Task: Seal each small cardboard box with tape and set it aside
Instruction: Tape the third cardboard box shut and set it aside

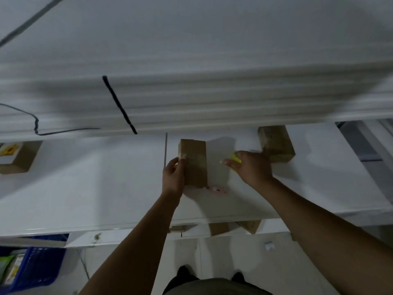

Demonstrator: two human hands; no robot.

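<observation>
Centre of bench [85, 188]: box [194, 165] upright, left hand [173, 177] gripping its left side. Just beside it, right hand [253, 167], fingers curled round a yellow object [237, 158], too blurred to identify. A second box [276, 145] sits behind.

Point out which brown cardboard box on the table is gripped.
The middle brown cardboard box, gripped by the left hand; the far-left cardboard box and right cardboard box are not gripped.

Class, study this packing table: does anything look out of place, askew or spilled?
A small pale pink thing lies loose on the table beside the box in the left hand; too blurred to identify. The far-left box looks open on top. Nothing spilled.
</observation>
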